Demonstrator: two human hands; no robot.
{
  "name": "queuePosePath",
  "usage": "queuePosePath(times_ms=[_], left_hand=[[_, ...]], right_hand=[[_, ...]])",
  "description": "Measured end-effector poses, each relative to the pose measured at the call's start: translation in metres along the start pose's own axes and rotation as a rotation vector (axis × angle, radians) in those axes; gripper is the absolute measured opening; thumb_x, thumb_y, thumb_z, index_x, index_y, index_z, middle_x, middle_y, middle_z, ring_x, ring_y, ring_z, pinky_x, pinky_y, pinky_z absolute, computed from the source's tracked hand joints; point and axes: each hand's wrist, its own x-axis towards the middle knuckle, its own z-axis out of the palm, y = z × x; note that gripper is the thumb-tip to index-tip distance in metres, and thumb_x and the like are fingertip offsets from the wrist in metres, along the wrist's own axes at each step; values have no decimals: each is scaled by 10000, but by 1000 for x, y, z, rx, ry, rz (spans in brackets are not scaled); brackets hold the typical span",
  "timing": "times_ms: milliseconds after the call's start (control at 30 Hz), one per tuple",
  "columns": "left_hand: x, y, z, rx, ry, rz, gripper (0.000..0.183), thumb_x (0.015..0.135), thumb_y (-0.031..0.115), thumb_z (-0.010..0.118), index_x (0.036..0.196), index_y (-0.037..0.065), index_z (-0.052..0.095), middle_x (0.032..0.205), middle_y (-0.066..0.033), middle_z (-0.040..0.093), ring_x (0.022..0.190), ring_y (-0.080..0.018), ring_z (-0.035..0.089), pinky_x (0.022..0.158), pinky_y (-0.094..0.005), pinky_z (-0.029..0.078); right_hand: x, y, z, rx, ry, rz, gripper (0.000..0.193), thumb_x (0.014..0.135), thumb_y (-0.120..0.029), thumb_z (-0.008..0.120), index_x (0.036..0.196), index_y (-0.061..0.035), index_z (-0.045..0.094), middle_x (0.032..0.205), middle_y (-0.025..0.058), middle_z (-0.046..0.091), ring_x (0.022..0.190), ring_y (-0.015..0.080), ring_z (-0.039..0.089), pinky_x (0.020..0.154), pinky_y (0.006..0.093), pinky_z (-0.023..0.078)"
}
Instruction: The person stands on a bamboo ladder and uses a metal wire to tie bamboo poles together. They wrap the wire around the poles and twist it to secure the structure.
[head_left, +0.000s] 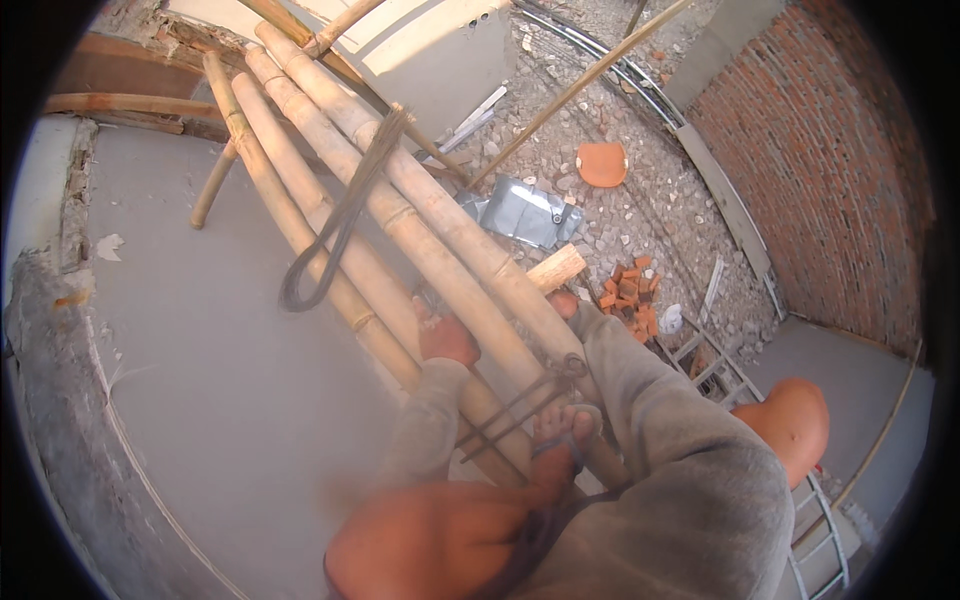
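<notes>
Several long bamboo poles lie side by side, running from the upper left down to my foot. My left hand is closed around one of the inner bamboo poles. Beside the rightmost pole is my right hand, its fingers hidden. A bundle of dark wire, bent into a loop, hangs across the poles. Near my sandalled foot, long-handled metal pincers rest over the lower ends of the poles. A pale cut piece of wood or bamboo sticks out past my right hand.
Grey plaster surface spreads to the left. Below on the right are rubble, broken bricks, a grey sheet-like object, an orange panel and a ladder. A brick wall rises at far right. A thin pole slants behind.
</notes>
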Motion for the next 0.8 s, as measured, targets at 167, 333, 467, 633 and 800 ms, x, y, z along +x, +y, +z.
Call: queuePosePath(times_ms=[167, 333, 467, 633, 800], left_hand=[[1, 1, 7, 9, 12, -25, 507, 901, 301, 586, 1395, 191, 619, 1219, -73, 726, 1248, -243, 615, 1241, -612, 11], [-4, 0, 18, 112, 106, -48, 503, 886, 377, 621, 1348, 182, 661, 1250, -75, 716, 1323, -279, 561, 1232, -621, -57], [-8, 1, 18, 73, 221, -46, 454, 892, 309, 608, 1303, 132, 686, 1304, -101, 682, 1390, -316, 480, 1235, -623, -56], [-23, 2, -5, -7, 134, -76, 472, 856, 317, 658, 1275, 103, 697, 1344, -140, 647, 1422, -316, 435, 1255, -572, -8], [-25, -18, -40, -539, 443, -334, 564, 771, 336, 769, 1244, 38, 690, 1354, -177, 608, 1439, -326, 384, 1251, -492, 162]], right_hand=[[-5, -17, 11, -27, 86, 104, 483, 811, -89, 705, 1284, -6, 646, 1221, 111, 696, 1051, 225, 672, 912, 397, 530], [-5, -41, 32, -11, 120, 141, 460, 812, -94, 699, 1262, -9, 660, 1176, 117, 710, 993, 229, 686, 866, 395, 544], [-2, -53, 42, -11, 127, 162, 442, 812, -97, 694, 1245, -11, 672, 1140, 121, 720, 946, 232, 698, 829, 393, 554], [-3, -60, 49, 3, 135, 181, 420, 812, -102, 688, 1223, -14, 686, 1096, 127, 734, 888, 235, 712, 783, 391, 568], [-4, -61, 52, 28, 152, 191, 404, 811, -104, 682, 1205, -16, 698, 1059, 131, 744, 842, 237, 723, 747, 390, 578]])
